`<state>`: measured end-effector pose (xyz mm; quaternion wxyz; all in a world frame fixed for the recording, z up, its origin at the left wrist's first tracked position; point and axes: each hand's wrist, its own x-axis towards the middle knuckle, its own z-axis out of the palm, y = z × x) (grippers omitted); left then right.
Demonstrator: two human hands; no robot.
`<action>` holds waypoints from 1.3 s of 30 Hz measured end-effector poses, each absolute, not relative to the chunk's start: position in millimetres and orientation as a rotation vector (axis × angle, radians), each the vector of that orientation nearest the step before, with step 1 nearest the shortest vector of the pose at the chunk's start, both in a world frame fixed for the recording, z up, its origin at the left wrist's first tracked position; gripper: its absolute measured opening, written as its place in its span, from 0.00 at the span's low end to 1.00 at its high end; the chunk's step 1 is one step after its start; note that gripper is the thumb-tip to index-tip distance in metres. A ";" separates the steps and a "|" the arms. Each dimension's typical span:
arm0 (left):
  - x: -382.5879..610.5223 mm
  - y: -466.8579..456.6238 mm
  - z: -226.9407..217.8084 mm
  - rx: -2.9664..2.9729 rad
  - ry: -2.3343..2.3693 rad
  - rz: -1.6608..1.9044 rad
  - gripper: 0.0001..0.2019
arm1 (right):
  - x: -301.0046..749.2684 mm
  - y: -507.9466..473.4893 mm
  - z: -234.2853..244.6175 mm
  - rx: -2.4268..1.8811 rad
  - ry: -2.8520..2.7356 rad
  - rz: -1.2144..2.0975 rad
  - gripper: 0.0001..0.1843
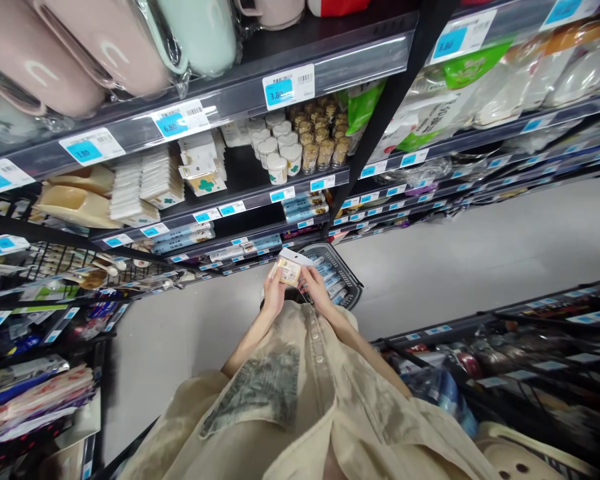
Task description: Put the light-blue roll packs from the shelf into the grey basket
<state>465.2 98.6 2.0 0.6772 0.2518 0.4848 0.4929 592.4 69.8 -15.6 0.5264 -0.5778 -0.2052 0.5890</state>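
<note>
A small flat packet (290,268) with a white hang tab and a tan content is held low in front of me by both hands. My left hand (274,293) grips its left side and my right hand (316,285) grips its right side. Just beyond the hands a dark shopping basket (353,283) sits on the floor with several blue-labelled packs inside. My beige shirt fills the lower middle of the view.
Dark store shelves (240,100) with blue price tags rise ahead, holding mugs (130,47), white cups (279,153) and small jars (320,143). Racks of goods stand at left (35,320) and a low shelf at right (530,347). Grey aisle floor (480,253) lies between.
</note>
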 end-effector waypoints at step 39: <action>443.6 120.7 6.2 1.310 1.586 1.012 0.09 | 613.1 65.1 -8.5 -1.536 -0.831 0.999 0.32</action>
